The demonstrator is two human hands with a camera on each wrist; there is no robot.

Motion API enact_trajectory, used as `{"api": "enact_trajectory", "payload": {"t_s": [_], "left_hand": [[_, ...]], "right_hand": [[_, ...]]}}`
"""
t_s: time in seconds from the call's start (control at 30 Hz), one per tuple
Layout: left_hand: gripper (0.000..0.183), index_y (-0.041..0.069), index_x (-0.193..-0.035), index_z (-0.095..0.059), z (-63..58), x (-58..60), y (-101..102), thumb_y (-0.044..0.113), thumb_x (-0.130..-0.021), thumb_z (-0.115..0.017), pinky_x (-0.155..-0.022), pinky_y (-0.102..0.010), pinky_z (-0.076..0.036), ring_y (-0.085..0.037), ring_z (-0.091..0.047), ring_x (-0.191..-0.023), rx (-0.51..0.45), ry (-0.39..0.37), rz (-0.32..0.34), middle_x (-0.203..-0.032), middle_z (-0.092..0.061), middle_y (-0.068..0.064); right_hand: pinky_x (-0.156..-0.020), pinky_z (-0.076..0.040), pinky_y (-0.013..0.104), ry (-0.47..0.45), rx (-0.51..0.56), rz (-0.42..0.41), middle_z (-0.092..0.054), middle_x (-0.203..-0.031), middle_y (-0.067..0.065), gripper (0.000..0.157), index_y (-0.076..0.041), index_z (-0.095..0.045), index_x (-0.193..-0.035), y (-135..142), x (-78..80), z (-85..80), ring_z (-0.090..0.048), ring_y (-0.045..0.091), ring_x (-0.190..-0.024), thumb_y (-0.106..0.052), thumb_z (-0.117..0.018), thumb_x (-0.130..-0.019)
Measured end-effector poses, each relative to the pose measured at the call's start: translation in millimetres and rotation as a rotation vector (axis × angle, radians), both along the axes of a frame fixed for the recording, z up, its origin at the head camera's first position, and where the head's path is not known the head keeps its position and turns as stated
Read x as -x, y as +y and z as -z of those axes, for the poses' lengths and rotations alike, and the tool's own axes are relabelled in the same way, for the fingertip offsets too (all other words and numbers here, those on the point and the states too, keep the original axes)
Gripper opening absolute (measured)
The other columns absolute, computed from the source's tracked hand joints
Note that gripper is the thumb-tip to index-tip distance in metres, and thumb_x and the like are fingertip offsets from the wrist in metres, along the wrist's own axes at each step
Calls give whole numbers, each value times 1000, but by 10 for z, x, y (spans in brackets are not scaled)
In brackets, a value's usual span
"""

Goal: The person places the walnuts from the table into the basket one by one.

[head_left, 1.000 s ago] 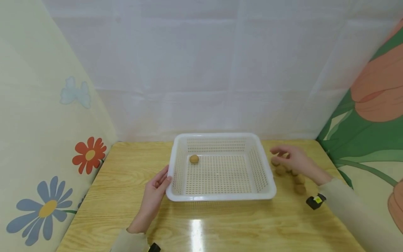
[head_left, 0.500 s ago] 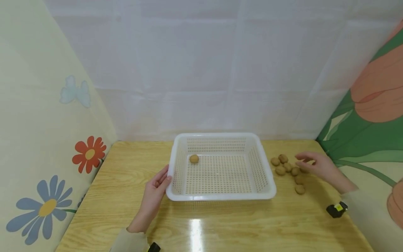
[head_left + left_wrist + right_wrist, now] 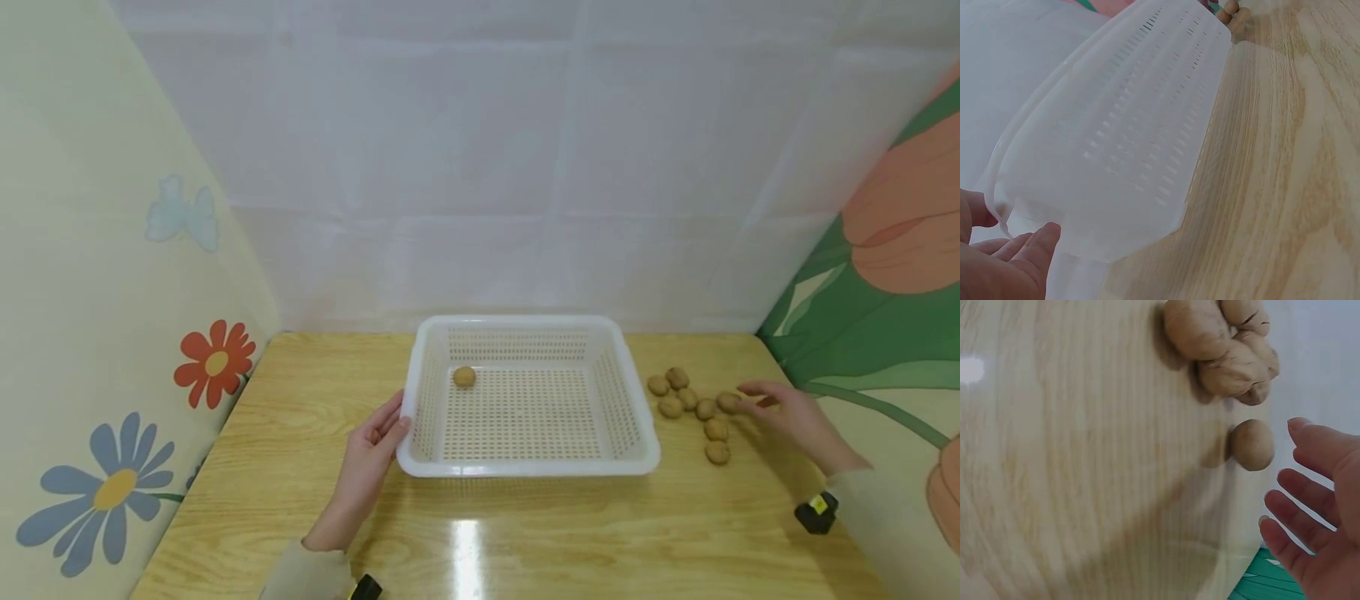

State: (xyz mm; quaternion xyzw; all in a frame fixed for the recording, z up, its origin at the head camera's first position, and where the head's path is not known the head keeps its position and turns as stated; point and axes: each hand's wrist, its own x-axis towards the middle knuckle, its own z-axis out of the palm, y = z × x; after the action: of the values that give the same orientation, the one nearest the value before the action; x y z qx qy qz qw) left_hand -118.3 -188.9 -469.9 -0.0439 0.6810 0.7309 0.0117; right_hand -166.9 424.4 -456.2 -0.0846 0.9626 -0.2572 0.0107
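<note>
A white perforated plastic basket (image 3: 525, 468) stands on the wooden table with one walnut (image 3: 464, 377) inside, near its back left corner. My left hand (image 3: 366, 458) grips the basket's left rim, and the left wrist view shows its fingers (image 3: 1038, 247) against the outer wall. Several loose walnuts (image 3: 706, 408) lie in a cluster right of the basket. Just beyond the rightmost walnut (image 3: 727, 402) is my right hand (image 3: 806, 425). In the right wrist view its fingers are spread and slightly bent, holding nothing, with a gap to the nearest walnut (image 3: 1252, 445).
The wooden table (image 3: 570, 533) extends in front of and to both sides of the basket. A white cloth (image 3: 480, 167) hangs behind it. Flower-patterned panels stand at the left (image 3: 90, 275) and right (image 3: 900, 333).
My right hand has moved right from above the walnut cluster to its right side, uncovering the walnuts. The left hand and basket have stayed in place.
</note>
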Motion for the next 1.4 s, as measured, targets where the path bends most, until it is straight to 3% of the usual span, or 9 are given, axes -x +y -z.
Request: {"api": "enact_trajectory", "payload": {"t_s": [0.3,0.53,0.77,0.97,1.23,1.4], "left_hand": [[51,-1,-156,-44,-18,-4,3,8,-107,-57,-98,-21,-55,4,-62,-118,2,2,2,-155,-49,-21],[52,0,-156,-44,-28,-10,11,10,-107,-58,-97,-22,-56,3,-62,-118,0,-10,4,-156,-49,-20],[52,1,-156,-44,-22,-6,6,10,-107,-58,-97,-22,-56,4,-62,-118,-1,-15,4,-156,-49,-19],[52,1,-156,-44,-15,1,2,10,-107,-58,-98,-22,-55,4,-62,-119,-9,-10,8,-156,-49,-19],[52,2,-156,-43,-8,7,0,12,-108,-58,-99,-20,-54,5,-61,-119,2,-11,12,-156,-49,-19],[52,1,-156,-44,5,13,-5,11,-107,-58,-99,-20,-54,5,-61,-120,2,-6,11,-156,-49,-19]], "right_hand": [[-74,-59,48,-27,-14,18,-63,-127,37,49,13,-60,-134,84,66,228,-66,46,-101,-27,-64,-106],[-82,-58,58,-91,15,66,-65,-124,34,57,11,-56,-139,91,67,275,-65,47,-105,-37,-59,-108],[-84,-57,58,-52,21,77,-66,-122,36,56,13,-57,-135,102,77,314,-65,50,-107,-35,-60,-107],[-83,-57,51,-33,38,96,-66,-123,36,54,13,-60,-132,98,48,304,-64,51,-108,-34,-63,-106],[-80,-58,52,-27,29,121,-63,-128,36,53,10,-61,-134,101,36,258,-62,52,-110,-35,-61,-107],[-86,-55,59,-36,28,112,-62,-132,35,56,7,-60,-138,35,33,148,-60,53,-115,-40,-59,-107]]}}
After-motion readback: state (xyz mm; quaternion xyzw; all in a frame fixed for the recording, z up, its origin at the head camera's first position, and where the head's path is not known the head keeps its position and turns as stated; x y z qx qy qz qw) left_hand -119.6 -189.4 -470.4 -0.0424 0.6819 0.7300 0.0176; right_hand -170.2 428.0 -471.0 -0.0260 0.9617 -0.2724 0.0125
